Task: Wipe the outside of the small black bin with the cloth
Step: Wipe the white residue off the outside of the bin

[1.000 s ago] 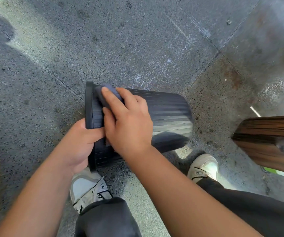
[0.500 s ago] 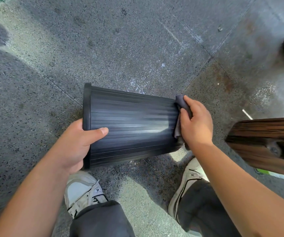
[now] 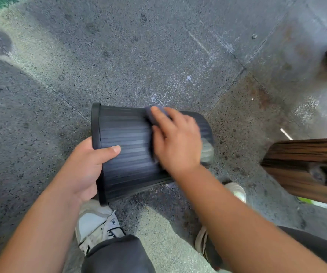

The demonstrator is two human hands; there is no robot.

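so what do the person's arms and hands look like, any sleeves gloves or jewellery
Both forearms are bare up to the frame edge, so no sleeves show. The left hand and right hand wear no gloves, and no rings, watch or bracelet are visible. The nails look short and unpainted. The right hand is slightly motion-blurred, so fine detail there is hard to make out.

The floor is speckled grey stone slabs with thin joints. Two pale shoes stand on it, near a wooden post.
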